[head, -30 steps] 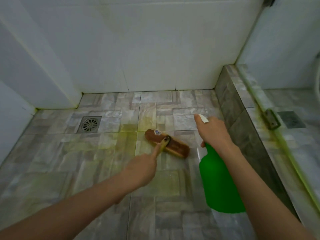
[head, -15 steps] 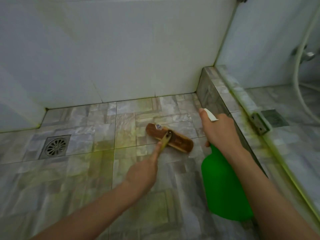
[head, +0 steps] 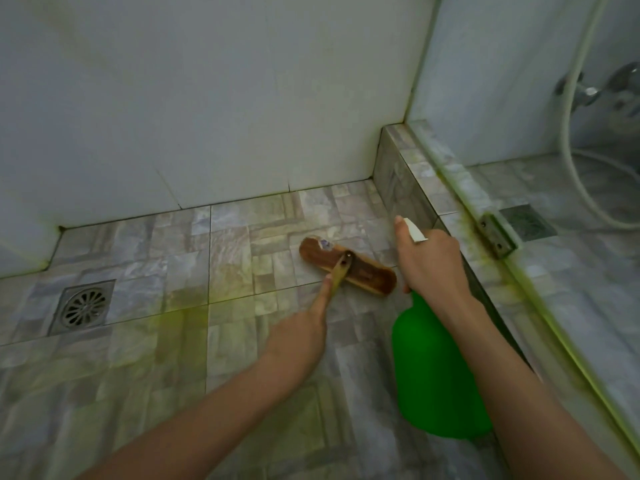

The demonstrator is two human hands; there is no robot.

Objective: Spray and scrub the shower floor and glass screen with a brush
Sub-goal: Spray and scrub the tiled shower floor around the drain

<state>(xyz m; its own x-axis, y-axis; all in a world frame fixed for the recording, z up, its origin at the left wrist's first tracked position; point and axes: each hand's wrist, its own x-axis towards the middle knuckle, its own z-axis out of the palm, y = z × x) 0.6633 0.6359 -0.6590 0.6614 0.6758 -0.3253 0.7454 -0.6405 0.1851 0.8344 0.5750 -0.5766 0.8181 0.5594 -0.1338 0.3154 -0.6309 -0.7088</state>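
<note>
A brown wooden brush head (head: 360, 270) lies flat on the grey tiled shower floor (head: 228, 258), close to the stone kerb. My left hand (head: 301, 337) grips its yellowish handle (head: 337, 275), index finger stretched along it. My right hand (head: 433, 261) holds a green spray bottle (head: 436, 375) by its white trigger head (head: 415, 230), the nozzle aimed at the floor beyond the brush. The glass screen (head: 519, 81) stands on the kerb at the right, a greenish film along its lower edge.
A round metal drain (head: 83, 306) is set in the floor at the left. White tiled walls (head: 207, 98) close the back. The tiled kerb (head: 412, 168) carries a metal hinge bracket (head: 497, 235). Behind the glass hang a shower hose (head: 571, 133) and a tap.
The view has swung right, so the drain sits further left and more of the glass, hose and tap shows. Brush and bottle keep their hold and sit slightly nearer the kerb.
</note>
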